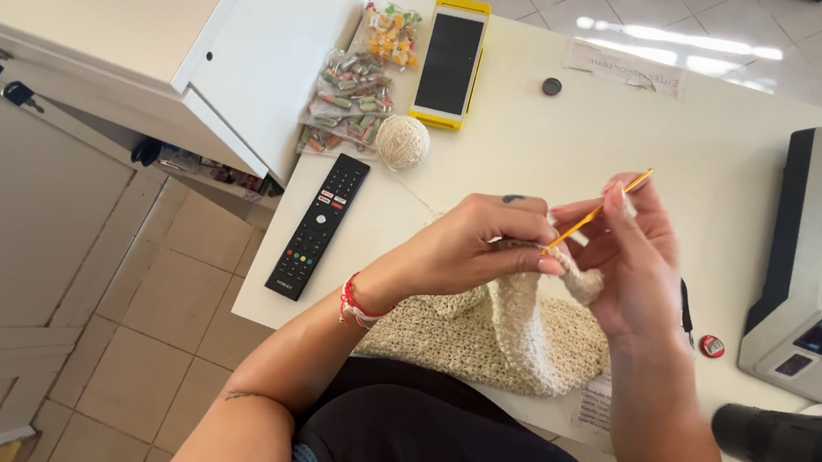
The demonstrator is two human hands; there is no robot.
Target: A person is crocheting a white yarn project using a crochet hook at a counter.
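The cream crochet piece [506,336] lies at the near edge of the bench [699,158], its lower part draped on the surface and its upper edge lifted between both hands. The left hand [475,242] has its fingers closed on the upper edge of the fabric, pinching it. The right hand [630,252] has its fingers closed around a yellow crochet hook [599,212], which is tilted with its free end pointing up and to the right and its working end at the fabric between the hands. A strand of yarn runs from the work toward a cream yarn ball [402,142] resting farther back on the bench. Just left of the ball lies a black remote control [318,224], and behind the ball are two clear bags of wrapped candies [351,100]. Beside the bags lies a phone in a yellow case [449,62], screen dark. A small dark cap [552,86] sits apart near the far edge. A grey weighing scale [820,260] occupies the right side of the bench. The bench surface is white and smooth. The floor [164,288] is laid with beige tiles, and a white cabinet [100,20] stands at the left.
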